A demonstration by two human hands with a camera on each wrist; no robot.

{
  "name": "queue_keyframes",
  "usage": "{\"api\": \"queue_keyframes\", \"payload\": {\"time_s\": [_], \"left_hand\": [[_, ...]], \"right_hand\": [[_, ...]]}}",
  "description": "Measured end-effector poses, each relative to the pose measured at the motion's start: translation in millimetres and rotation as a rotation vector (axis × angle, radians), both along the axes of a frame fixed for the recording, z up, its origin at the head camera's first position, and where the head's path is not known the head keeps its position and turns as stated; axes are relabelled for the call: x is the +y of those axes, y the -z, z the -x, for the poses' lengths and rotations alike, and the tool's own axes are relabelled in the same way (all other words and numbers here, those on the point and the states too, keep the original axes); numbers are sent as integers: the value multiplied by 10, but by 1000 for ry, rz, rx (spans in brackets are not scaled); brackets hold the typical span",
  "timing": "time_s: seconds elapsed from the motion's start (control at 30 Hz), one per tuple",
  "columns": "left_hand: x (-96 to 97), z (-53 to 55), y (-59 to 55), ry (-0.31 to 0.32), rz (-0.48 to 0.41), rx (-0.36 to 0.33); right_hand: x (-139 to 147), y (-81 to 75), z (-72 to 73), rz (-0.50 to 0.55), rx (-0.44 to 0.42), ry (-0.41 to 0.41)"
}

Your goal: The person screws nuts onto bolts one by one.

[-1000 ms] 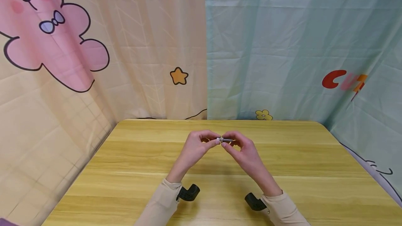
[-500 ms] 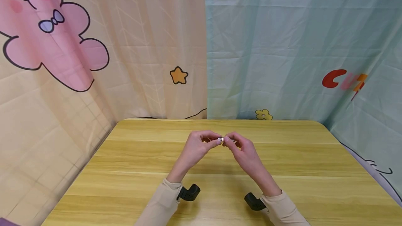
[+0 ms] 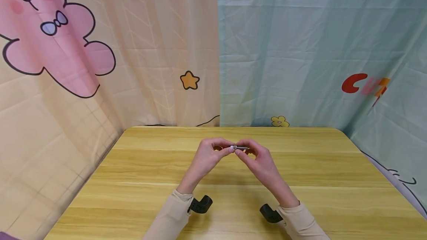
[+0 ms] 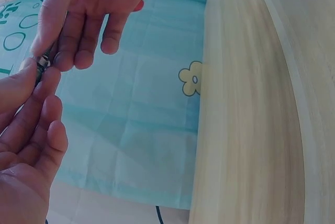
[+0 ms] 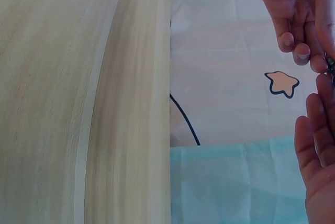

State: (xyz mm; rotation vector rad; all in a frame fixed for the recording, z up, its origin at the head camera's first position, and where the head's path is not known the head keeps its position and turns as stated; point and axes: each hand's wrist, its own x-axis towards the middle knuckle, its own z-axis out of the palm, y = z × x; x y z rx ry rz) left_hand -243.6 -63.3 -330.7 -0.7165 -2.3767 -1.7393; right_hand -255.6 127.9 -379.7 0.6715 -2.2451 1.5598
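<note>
A small slim metal piece, with a shiny collar and a dark rod (image 3: 242, 148), lies sideways between my hands over the table. My left hand (image 3: 210, 156) pinches its left end between thumb and forefinger. My right hand (image 3: 257, 158) has thumb and forefinger at the collar, and the rod runs on toward its palm. In the left wrist view the silver collar (image 4: 43, 62) shows between both sets of fingertips; the remaining fingers of each hand are loosely bent. Only a dark bit of the metal piece (image 5: 331, 66) appears at the right wrist view's edge. Its exact kind is unclear.
Below the hands spreads a wood-grain table (image 3: 150, 180). Printed curtains (image 3: 267, 58) hang behind and at both sides. Each wrist carries a black camera mount (image 3: 201, 205). A purple corner (image 3: 7, 236) shows at the lower left.
The right thumb came up over the metal piece, then slid back down, baring the rod again. The left hand keeps its hold in nearly the same place.
</note>
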Motion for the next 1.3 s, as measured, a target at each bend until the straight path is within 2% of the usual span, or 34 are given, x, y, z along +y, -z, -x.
{"api": "queue_keyframes", "payload": {"time_s": [0.37, 0.47, 0.7, 0.8, 1.13, 1.3], "left_hand": [[30, 0, 7, 11, -5, 2], [26, -4, 4, 8, -1, -1], [7, -11, -12, -9, 1, -17], [4, -7, -12, -5, -2, -19], [17, -7, -4, 0, -8, -8], [31, -3, 10, 8, -23, -12]], "right_hand": [[-16, -2, -15, -16, -139, 30], [-9, 8, -7, -12, -128, 30], [-8, 3, 9, 46, 31, -65], [-13, 0, 9, 46, 57, -68], [-15, 3, 4, -32, -21, 30], [-25, -4, -7, -34, -79, 57]]}}
